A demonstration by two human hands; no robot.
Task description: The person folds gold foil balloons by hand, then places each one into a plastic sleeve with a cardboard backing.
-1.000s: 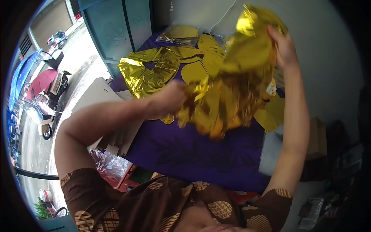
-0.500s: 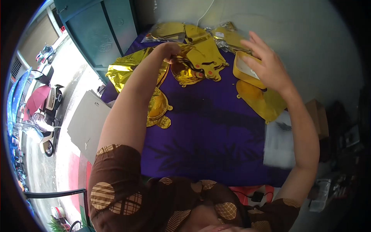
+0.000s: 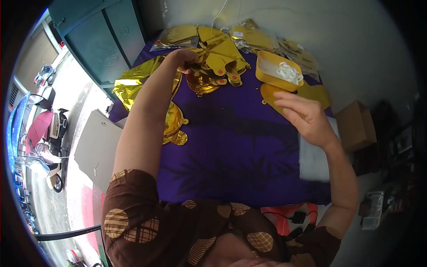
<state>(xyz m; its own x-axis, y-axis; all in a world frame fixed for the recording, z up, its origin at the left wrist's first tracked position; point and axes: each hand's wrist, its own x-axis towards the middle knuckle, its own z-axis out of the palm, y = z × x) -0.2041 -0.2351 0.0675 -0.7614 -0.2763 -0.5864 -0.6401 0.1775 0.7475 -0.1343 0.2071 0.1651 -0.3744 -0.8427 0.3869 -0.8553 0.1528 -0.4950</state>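
My left hand (image 3: pixel 187 60) reaches to the back of the table, its fingers curled on the edge of a flat gold foil balloon (image 3: pixel 222 55) with red round spots. More foil balloons lie below and beside it, among them a crinkled shiny one (image 3: pixel 138 82) and a rounded one (image 3: pixel 174 120) partly behind my forearm. My right hand (image 3: pixel 307 118) is open, fingers stretched out, above a flat gold foil piece (image 3: pixel 313 94) on the right. Nothing shows in it. Beyond it stands a yellow tray (image 3: pixel 261 76) with a bundle of white ribbon or string (image 3: pixel 289 73).
Plastic-wrapped gold foil packs (image 3: pixel 255 39) lie along the wall. A purple cloth (image 3: pixel 227 151) covers the table. White sheets (image 3: pixel 313 155) lie at its right edge, near a cardboard box (image 3: pixel 356 124). Grey board (image 3: pixel 95 149) leans on the left, by a green door (image 3: pixel 100 40).
My right hand has drawn back from over the yellow tray towards me, uncovering the white bundle. My left hand stays at the foil balloon. The whole view has shifted slightly.
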